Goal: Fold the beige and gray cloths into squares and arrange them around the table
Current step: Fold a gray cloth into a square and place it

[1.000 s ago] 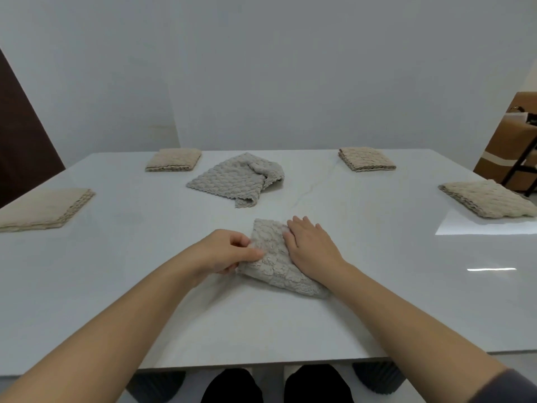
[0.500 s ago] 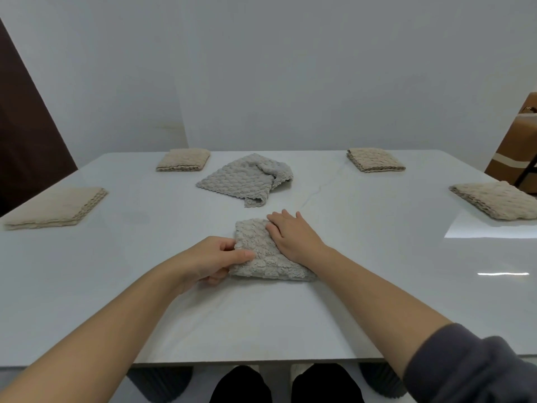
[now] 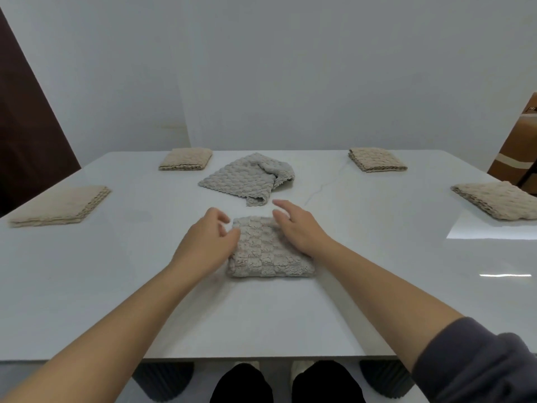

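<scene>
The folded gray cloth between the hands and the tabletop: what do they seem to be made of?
Folded gray cloth: looks like soft, thick textile, knit or plush, matte; its surface shows rows of raised bumps and fuzzy edges. Tabletop: hard and glossy white, possibly stone or a marble-look slab; it mirrors light streaks and has a faint vein.

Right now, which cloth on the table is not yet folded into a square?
The rumpled gray cloth at the table's far centre; the other five lie as flat folded squares.
</scene>
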